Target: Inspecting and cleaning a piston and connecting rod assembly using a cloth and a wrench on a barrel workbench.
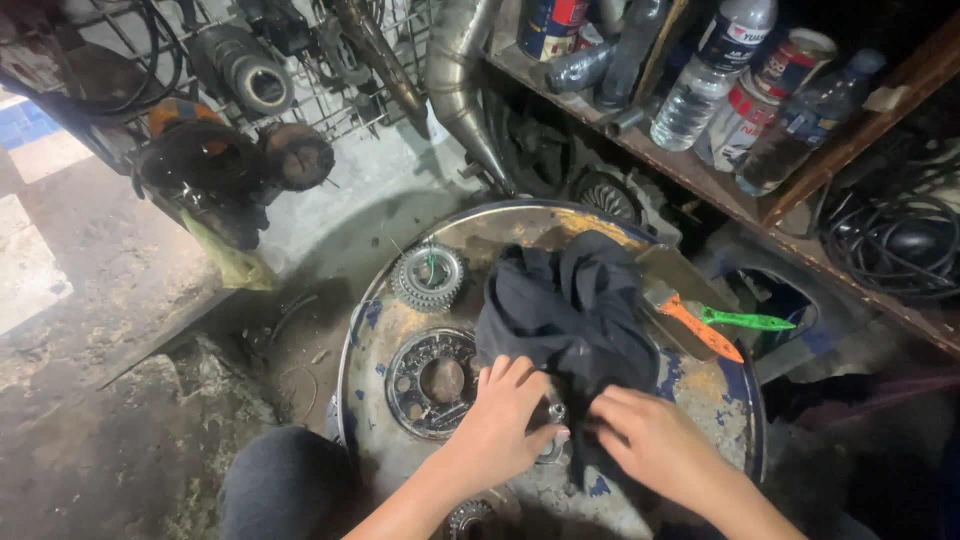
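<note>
While crumpled and dark, cloth (570,310) covers a shiny metal part (553,415).

- Up at one o'clock, a clear plastic bottle (712,72) with a white, blue and red label is stood on the wooden shelf (700,180).
- Just right of it, two round tins (768,92) with red and white labels are parked.
- At twelve o'clock a blue, red and yellow can (551,25) is seen.
- A darker clear bottle (808,120) is leaned at two o'clock.
</note>
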